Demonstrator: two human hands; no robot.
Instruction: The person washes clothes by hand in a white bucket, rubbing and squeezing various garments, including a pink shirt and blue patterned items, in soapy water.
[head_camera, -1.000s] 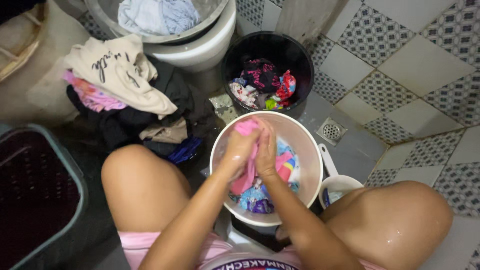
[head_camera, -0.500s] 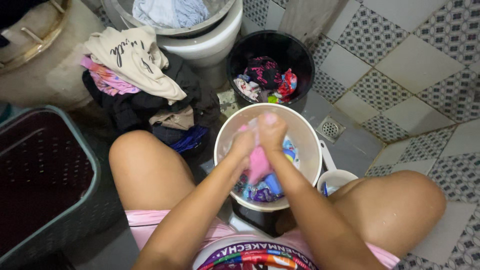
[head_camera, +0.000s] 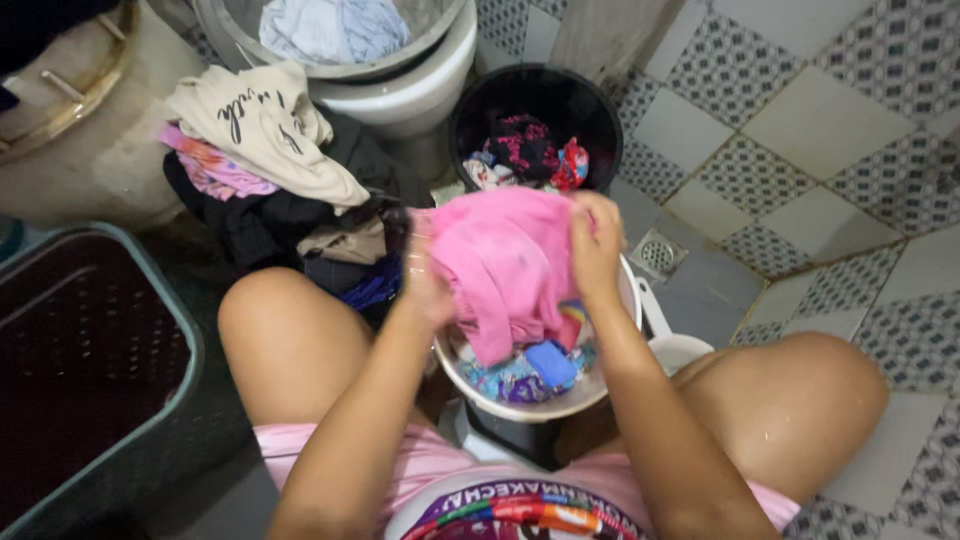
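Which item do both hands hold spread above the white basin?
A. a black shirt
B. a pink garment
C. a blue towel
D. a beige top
B: the left hand and right hand grip a pink garment by its edges over the white basin.

Both forearms are bare to above the elbow, no sleeves, watches or bracelets showing. The left hand (head_camera: 428, 285) and right hand (head_camera: 596, 245) carry no visible rings or gloves. Below the hands, pink shorts (head_camera: 300, 462) cover the upper thighs, and a white shirt (head_camera: 510, 505) bears a curved purple-and-multicolour printed band. Knees are bare.
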